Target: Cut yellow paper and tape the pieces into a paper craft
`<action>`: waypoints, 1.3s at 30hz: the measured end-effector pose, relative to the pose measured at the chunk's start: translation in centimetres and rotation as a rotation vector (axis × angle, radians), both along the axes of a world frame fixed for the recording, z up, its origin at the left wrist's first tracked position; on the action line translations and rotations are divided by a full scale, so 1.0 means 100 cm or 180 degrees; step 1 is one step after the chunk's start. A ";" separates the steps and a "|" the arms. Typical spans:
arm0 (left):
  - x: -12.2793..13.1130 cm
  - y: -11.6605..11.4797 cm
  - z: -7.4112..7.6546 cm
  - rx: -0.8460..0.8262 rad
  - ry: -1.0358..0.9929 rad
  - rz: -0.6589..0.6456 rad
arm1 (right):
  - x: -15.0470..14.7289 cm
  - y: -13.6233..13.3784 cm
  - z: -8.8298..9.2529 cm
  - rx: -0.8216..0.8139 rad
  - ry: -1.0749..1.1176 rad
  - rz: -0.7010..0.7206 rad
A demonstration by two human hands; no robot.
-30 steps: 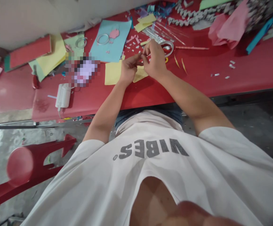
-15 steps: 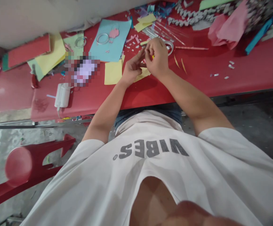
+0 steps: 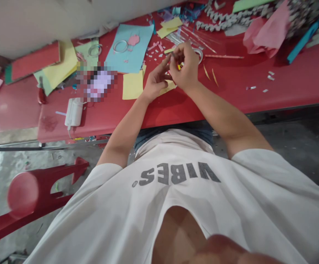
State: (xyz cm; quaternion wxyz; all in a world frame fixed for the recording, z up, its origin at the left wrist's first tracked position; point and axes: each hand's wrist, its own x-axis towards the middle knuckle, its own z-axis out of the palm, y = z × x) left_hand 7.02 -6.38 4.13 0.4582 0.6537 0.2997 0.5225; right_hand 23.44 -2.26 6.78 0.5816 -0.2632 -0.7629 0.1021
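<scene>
Left hand (image 3: 156,81) and right hand (image 3: 183,64) close together above the red table (image 3: 231,93), forearms angled inward from the elbows, wrists low. Left hand half open, fingers (image 3: 162,69) stretched out, tips reaching toward the right hand. Right hand curled nearly shut, fingertips pinching a tiny sliver (image 3: 173,55), too small to identify, right where both hands meet. Just under the hands, a yellow paper scrap (image 3: 167,87) on the table. Beside the left hand, a yellow paper sheet (image 3: 132,85). Farther up, a light blue paper sheet (image 3: 129,43) bearing a pink cutout (image 3: 133,40) and a clear ring (image 3: 120,46); a roll of clear tape (image 3: 198,55) just beyond the right hand.
</scene>
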 end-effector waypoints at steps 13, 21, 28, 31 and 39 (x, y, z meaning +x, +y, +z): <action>0.009 -0.036 0.035 -0.1023 -0.0617 0.0442 | -0.002 0.006 -0.009 -0.0022 -0.0572 -0.0420; 0.004 -0.040 0.044 -0.1472 -0.0798 0.0800 | -0.002 0.005 -0.008 -0.0160 -0.0692 -0.0419; -0.012 -0.029 0.032 -0.1195 -0.0877 0.0371 | 0.007 0.039 -0.026 -0.0585 -0.0769 -0.0764; -0.016 -0.024 0.026 -0.1072 -0.0876 0.0141 | 0.014 0.060 -0.041 -0.0850 -0.0984 -0.0924; -0.019 -0.022 0.023 -0.1098 -0.0994 0.0089 | 0.021 0.068 -0.036 -0.0547 -0.0987 -0.0504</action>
